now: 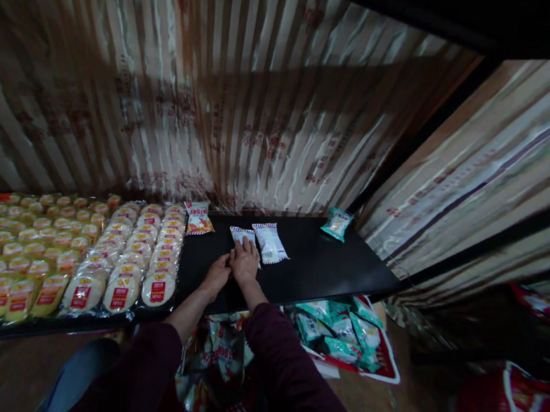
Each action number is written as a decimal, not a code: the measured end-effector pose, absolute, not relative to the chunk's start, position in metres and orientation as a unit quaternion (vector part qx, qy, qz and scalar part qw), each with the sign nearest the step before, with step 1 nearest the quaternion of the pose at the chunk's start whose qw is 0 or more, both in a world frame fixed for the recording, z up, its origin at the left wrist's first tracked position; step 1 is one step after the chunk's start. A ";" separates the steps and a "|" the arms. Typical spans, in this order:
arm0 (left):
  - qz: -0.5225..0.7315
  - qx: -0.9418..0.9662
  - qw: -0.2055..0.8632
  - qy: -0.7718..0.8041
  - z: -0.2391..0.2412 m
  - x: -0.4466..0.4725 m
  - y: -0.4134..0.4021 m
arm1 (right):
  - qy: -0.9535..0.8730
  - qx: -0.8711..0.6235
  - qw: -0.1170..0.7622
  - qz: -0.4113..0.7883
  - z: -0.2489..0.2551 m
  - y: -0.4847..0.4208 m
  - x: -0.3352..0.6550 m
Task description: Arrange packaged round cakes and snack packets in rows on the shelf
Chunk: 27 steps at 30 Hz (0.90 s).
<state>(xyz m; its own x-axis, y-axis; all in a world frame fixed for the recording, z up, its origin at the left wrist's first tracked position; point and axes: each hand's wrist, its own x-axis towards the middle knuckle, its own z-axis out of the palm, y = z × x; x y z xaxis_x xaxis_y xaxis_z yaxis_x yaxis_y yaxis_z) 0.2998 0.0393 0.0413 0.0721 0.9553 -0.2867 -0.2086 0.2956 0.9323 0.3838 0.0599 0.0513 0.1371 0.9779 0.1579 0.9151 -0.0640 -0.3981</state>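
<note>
My right hand [245, 261] lies over a small white snack packet [242, 234] with striped ends, its fingers stretched out across the lower part. Close against it, my left hand [217, 276] has its fingers bent together near the packet's lower left side; whatever they pinch, if anything, is hidden. Beside this packet on the black table [320, 265] is a second white packet [271, 243], lying flat. An orange and white snack packet [199, 217] rests further left, by the wall. A green packet [337, 224] sits at the back right.
Rows of wrapped round cakes [125, 261] and yellow wrapped cakes [21, 268] cover the left side. Below the front edge are a red basket [393, 367] of green packets and orange-white packets [221, 353] under my arms. Striped sheeting [248, 96] hangs behind; another red basket [495, 407] stands right.
</note>
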 end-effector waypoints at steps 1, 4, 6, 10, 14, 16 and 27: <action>0.465 0.360 0.638 0.497 0.041 0.299 0.032 | -0.653 -0.724 0.207 0.075 0.050 0.054 0.382; 0.474 0.344 0.637 0.501 0.041 0.290 0.011 | -0.656 -0.721 0.209 0.073 0.047 0.034 0.375; 0.473 0.325 0.638 0.513 0.040 0.284 0.000 | -0.663 -0.715 0.208 0.076 0.044 0.019 0.370; 0.459 0.292 0.634 0.550 0.033 0.271 -0.020 | -0.692 -0.691 0.194 0.080 0.042 -0.015 0.362; 0.458 0.284 0.624 0.566 0.027 0.262 -0.040 | -0.716 -0.669 0.181 0.081 0.044 -0.050 0.355; 0.462 0.284 0.624 0.563 0.025 0.259 -0.052 | -0.721 -0.664 0.182 0.079 0.045 -0.066 0.353; 0.479 0.280 0.621 0.555 0.028 0.252 -0.105 | -0.762 -0.619 0.183 0.052 0.036 -0.115 0.343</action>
<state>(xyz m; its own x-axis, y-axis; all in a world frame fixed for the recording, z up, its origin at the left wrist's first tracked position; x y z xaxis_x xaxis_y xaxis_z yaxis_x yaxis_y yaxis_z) 0.2519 -0.1048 0.0276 -0.0733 0.9042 -0.4207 -0.2837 0.3855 0.8780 0.3431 -0.1148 0.0364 -0.1653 0.9625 0.2151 0.9244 0.2273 -0.3063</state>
